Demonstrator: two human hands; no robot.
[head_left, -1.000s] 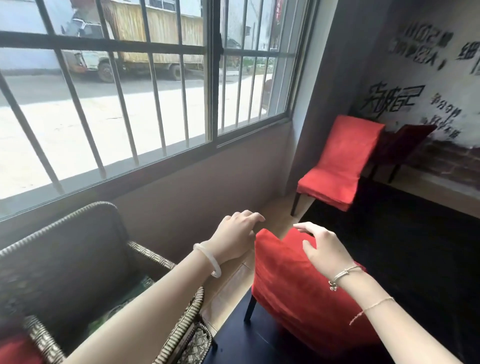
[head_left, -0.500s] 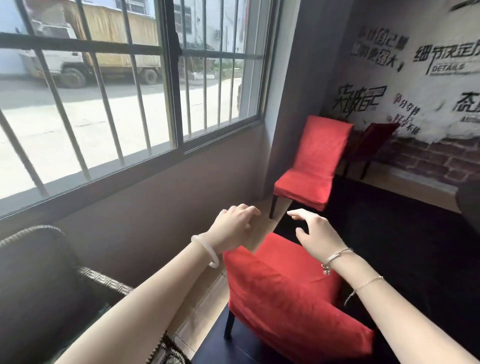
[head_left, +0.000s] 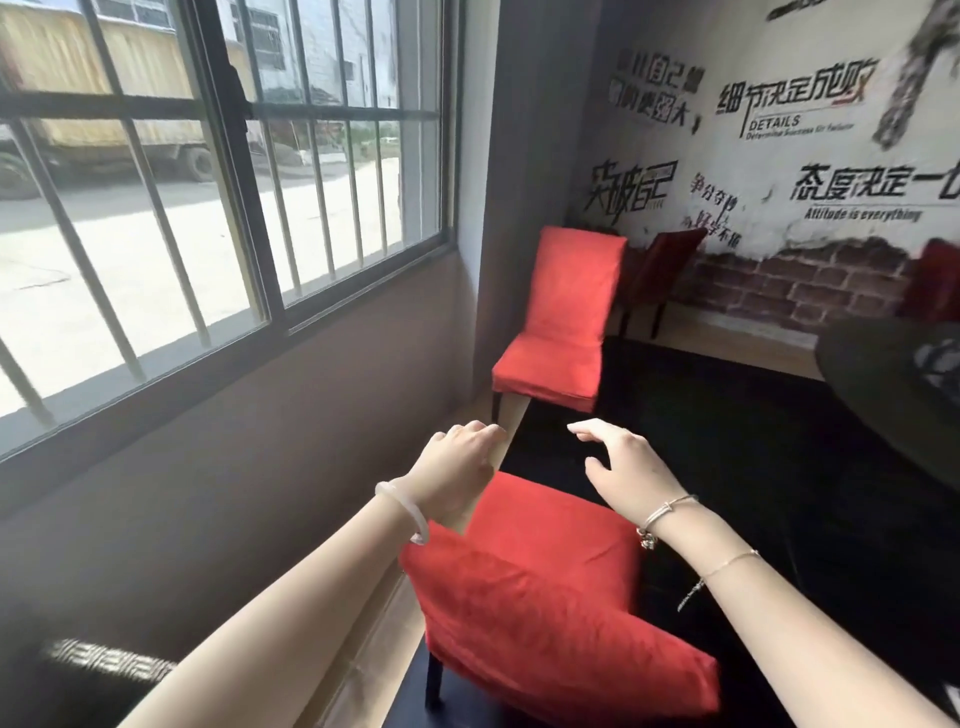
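Left hand (head_left: 457, 467) empty, fingers loosely curled | right hand (head_left: 623, 467) empty, fingers relaxed, apart | chair (head_left: 545, 597) just below both hands, near window (head_left: 156, 234) | far chair (head_left: 561, 322) in corner

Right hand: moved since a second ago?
Yes. The right hand was at the backrest top of the near red chair; now it is forward of that, above the seat, toward the far red chair.
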